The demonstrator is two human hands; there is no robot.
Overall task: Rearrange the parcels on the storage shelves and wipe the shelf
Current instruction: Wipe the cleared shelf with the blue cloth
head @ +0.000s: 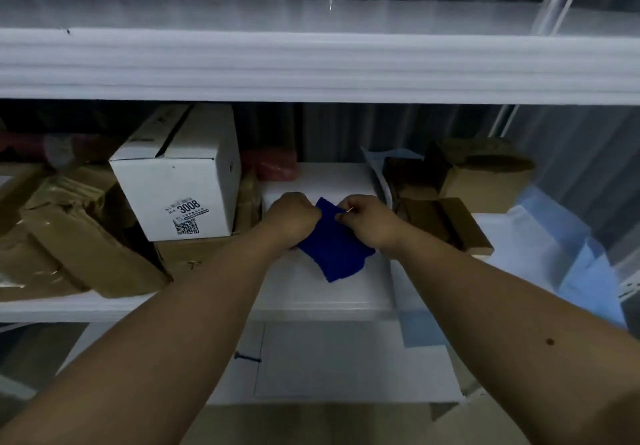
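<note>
My left hand (pixel 292 216) and my right hand (pixel 363 217) both pinch the upper edge of a deep blue knitted cloth (pixel 334 247), fingers curled into it. The cloth hangs between and below them onto the bare white metal shelf (pixel 332 292). A white cardboard box marked 3008 (pixel 180 181) stands left; brown cardboard parcels (pixel 460 184) sit right.

One head cam only, worn by the person, facing fwd and slightly down into a white shelf (pixel 311 292) at arm's reach. Close, wide-angle: upper shelf edge (pixel 311 63) bows across the top, both forearms enter from the bottom corners.
</note>
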